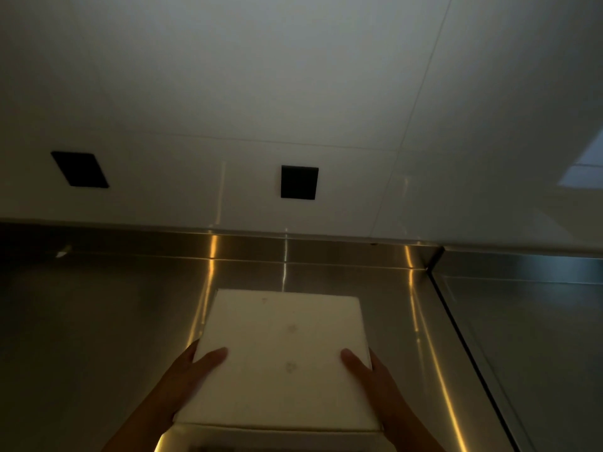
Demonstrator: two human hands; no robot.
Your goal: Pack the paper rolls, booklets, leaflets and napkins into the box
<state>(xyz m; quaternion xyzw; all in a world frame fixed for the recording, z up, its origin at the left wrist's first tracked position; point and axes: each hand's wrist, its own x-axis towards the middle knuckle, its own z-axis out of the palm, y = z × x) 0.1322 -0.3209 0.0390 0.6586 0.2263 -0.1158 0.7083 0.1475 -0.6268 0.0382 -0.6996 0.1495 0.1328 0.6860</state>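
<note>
Both hands clasp a white napkin stack (280,360) by its near corners over the steel counter (98,321), left hand (192,376) and right hand (368,376) with thumbs pressed on top. It lies straight ahead, centred between the 2 hands, roughly square. What may be the box rim (261,435) shows just below its near edge.

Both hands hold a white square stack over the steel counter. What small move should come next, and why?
Probably lower it a little. The left hand and right hand grip the white square paper stack at its sides, with thumbs on top, over a pale edge that may be the box. The stainless steel counter lies beneath.
</note>
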